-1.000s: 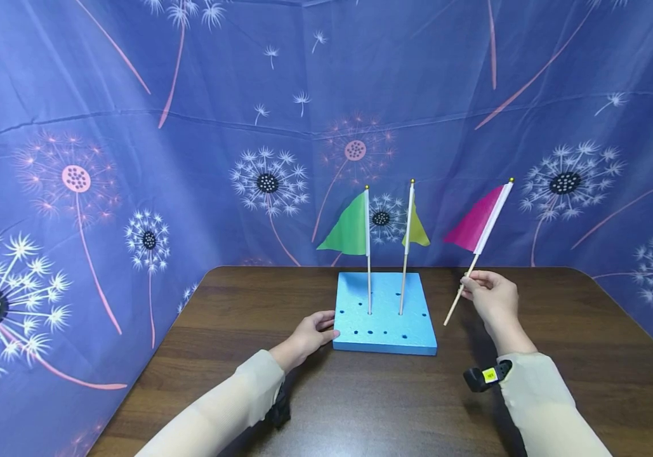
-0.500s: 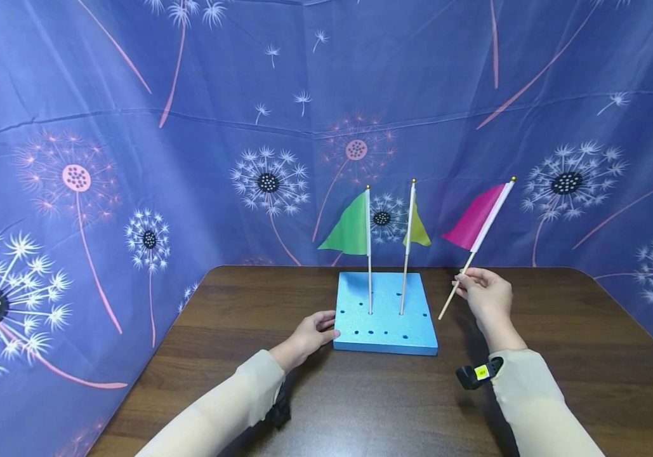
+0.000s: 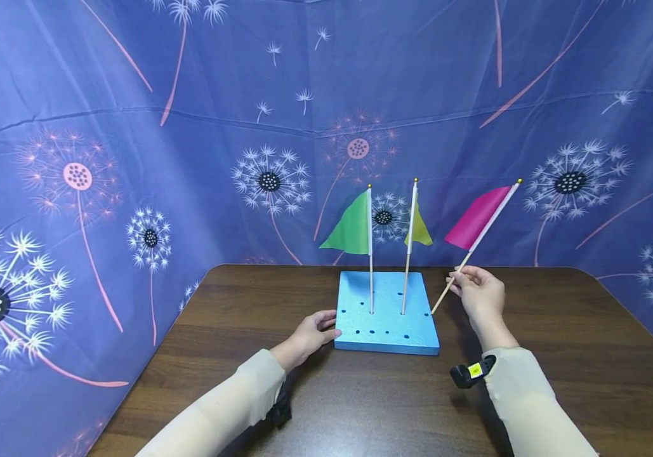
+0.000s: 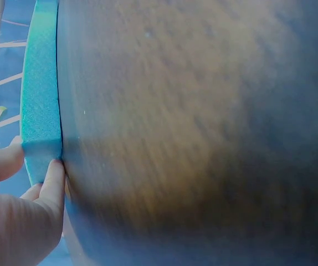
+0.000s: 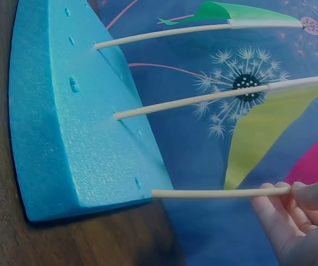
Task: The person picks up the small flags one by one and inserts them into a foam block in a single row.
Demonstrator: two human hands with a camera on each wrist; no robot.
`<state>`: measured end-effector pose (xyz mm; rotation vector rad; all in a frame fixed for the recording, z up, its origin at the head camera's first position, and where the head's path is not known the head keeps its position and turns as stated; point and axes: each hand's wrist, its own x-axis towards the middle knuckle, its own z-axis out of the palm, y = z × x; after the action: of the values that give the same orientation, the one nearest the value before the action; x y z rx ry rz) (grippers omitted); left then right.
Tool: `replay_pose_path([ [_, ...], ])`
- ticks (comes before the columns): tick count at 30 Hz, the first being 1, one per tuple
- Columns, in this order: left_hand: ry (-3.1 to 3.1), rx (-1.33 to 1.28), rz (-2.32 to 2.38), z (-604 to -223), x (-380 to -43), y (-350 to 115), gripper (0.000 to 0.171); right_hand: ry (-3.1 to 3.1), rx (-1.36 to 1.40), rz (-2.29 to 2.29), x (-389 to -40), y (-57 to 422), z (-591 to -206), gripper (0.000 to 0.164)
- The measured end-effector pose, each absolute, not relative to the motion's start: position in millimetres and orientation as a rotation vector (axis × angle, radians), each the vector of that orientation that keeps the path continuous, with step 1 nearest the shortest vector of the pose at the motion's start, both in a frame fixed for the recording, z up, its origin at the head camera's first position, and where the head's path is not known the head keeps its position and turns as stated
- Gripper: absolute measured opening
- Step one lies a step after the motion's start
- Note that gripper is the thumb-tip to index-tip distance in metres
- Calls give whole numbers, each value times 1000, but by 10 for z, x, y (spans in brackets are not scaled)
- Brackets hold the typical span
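Observation:
A blue foam block (image 3: 386,322) with several holes in its top lies on the table. My left hand (image 3: 310,336) holds its left edge, the thumb at the front corner. In the block stand a green flag (image 3: 351,228) and a yellow flag (image 3: 419,228), both upright on wooden sticks. My right hand (image 3: 480,295) pinches the stick of a pink flag (image 3: 477,219) between thumb and fingers. That stick tilts to the right, its lower tip close to the block's right edge, near a hole (image 5: 137,183) there.
The brown wooden table (image 3: 235,298) reaches back to a blue cloth (image 3: 189,70) printed with dandelions. A dark wrist camera (image 3: 466,376) sits by the right sleeve.
My right hand has moved left with the pink flag, leaning it further right and bringing the stick's lower tip to the block's edge. The left hand stays on the block.

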<state>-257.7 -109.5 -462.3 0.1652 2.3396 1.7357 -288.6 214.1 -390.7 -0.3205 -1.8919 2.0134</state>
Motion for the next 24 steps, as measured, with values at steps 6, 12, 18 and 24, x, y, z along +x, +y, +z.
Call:
replay_pose_path([
  [6, 2331, 174, 1746, -4619, -2571, -1096, 51, -1863, -250, 1996, -2950, 2116, -4032, 14],
  [12, 2333, 178, 1748, -4614, -2575, -1104, 51, -1962, -319, 1964, -3007, 2118, -4039, 21],
  [18, 2340, 170, 1737, -4614, -2580, -1100, 51, -2002, -302, 1921, -2945, 2076, -3963, 15],
  [24, 2347, 162, 1720, -4631, -2593, -1103, 50, -2004, -271, 1907, -2950, 2062, -3979, 19],
])
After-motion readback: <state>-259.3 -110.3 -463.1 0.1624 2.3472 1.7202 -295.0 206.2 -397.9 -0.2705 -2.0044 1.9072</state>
